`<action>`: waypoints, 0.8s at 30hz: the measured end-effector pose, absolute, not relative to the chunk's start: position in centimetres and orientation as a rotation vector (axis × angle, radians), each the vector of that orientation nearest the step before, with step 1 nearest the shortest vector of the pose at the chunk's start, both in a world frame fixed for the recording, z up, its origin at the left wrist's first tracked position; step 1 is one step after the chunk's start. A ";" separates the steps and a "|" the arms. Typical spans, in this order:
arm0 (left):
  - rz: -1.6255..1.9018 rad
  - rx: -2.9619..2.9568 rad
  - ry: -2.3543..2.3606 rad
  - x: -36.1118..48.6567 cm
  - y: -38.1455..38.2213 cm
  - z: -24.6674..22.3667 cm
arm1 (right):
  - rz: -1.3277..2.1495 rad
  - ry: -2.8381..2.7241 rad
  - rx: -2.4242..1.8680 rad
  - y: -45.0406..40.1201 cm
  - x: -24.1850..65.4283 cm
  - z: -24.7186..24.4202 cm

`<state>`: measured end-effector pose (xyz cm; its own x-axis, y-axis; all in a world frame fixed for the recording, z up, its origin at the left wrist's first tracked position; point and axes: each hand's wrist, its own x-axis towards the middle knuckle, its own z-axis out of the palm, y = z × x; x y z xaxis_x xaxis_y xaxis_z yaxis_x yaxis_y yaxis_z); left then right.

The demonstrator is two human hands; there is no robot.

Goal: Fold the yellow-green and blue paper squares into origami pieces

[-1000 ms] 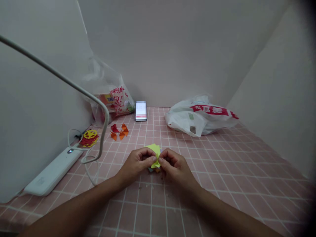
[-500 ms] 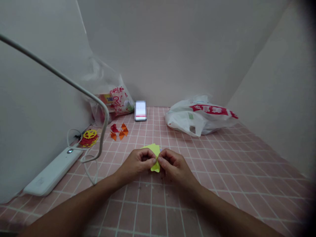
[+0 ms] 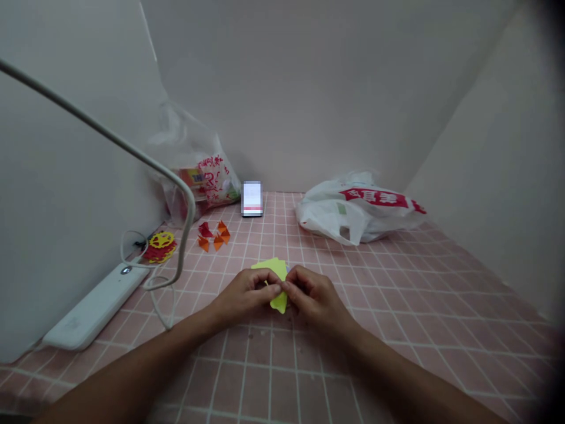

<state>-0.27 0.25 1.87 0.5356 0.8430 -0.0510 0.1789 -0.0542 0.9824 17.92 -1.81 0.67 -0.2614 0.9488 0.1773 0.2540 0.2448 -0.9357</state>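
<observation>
Yellow paper point(image 3: 274, 267) lies between my hands near the middle of the pink tiled surface, one part behind the fingers and a rounded tip showing below them. My left hand point(image 3: 252, 292) pinches it from the left, thumb against curled fingers. From the right, my right hand point(image 3: 314, 294) pinches at the same spot, its fingertips meeting those of the left. The fingers hide the part being gripped, so its exact folds cannot be made out. Beyond my left hand sit several small folded orange paper pieces point(image 3: 218, 241) and a red one point(image 3: 205, 229).
Yellow and red cut-out pieces point(image 3: 161, 241) are stacked at the left, near a white power strip-like device point(image 3: 95, 309) with looping cable point(image 3: 188, 229). A lit phone point(image 3: 252, 199) leans against the back wall between two plastic bags, one at left point(image 3: 216, 182), one at right point(image 3: 326, 215).
Both hands stay at the yellow paper with fingertips together. The lower tip of the paper has shifted slightly down and right, and the fingertips have drawn closer.
</observation>
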 end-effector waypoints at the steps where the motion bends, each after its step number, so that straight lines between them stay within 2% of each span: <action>1: 0.726 1.515 0.870 -0.2 0.2 1.7 | 1.010 -1.662 -1.153 -1.8 17.9 0.6; 6: 0.932 1.581 0.895 0.3 -0.6 1.3 | 0.916 -1.437 -1.217 -1.8 17.8 0.1; 15: 1.114 1.865 1.034 0.9 -1.1 1.4 | 1.096 -1.257 -1.100 -3.2 16.6 0.6; 24: 1.091 1.464 0.965 0.7 -1.3 1.2 | 1.005 -1.294 -1.190 -3.4 16.6 0.8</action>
